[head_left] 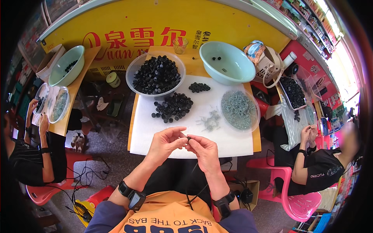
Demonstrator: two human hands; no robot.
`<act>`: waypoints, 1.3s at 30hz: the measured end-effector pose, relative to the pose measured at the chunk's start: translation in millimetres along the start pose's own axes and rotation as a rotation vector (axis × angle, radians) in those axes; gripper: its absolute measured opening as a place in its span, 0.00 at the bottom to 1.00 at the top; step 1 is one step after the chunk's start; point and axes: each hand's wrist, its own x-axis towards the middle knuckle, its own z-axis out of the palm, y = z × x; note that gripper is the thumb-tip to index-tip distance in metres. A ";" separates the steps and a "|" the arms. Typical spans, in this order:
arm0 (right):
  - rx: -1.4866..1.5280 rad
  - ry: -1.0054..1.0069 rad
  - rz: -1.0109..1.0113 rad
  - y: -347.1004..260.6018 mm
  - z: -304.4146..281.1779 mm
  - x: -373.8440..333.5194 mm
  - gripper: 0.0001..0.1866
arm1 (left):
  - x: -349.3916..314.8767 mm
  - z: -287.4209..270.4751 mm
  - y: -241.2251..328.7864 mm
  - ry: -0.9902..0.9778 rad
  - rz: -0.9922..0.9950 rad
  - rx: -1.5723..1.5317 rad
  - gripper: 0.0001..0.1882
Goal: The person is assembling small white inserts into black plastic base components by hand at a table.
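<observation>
My left hand (165, 143) and my right hand (204, 149) meet at the near edge of the white table sheet (229, 141). Together they pinch one small black ring part (189, 138) between the fingertips. Just beyond them lies a loose pile of black ring parts (173, 106), and to its right a small heap of grey metal clips (210, 121). A clear bowl heaped with black ring parts (156, 74) stands farther back. Another small cluster of black parts (199, 87) lies by it.
A clear dish of grey metal clips (239, 110) sits right, a pale green basin (226, 63) behind it. A small glass (180, 45) stands at the back. Two other people work at side tables, left (31, 155) and right (322, 171). A pink chair (297, 194) stands near my right.
</observation>
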 end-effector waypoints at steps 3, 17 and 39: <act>-0.096 0.017 -0.069 1.2 0.4 1.4 0.12 | 0.1 -9.9 -3.2 0.026 -0.083 0.089 0.08; -0.508 0.039 -0.186 -4.1 6.8 -5.0 0.11 | -0.6 -16.9 -6.3 -0.016 -0.241 -0.009 0.10; -0.964 0.000 -0.506 -6.9 13.5 -5.6 0.13 | -1.5 -27.1 -20.3 -0.028 -0.363 -0.230 0.09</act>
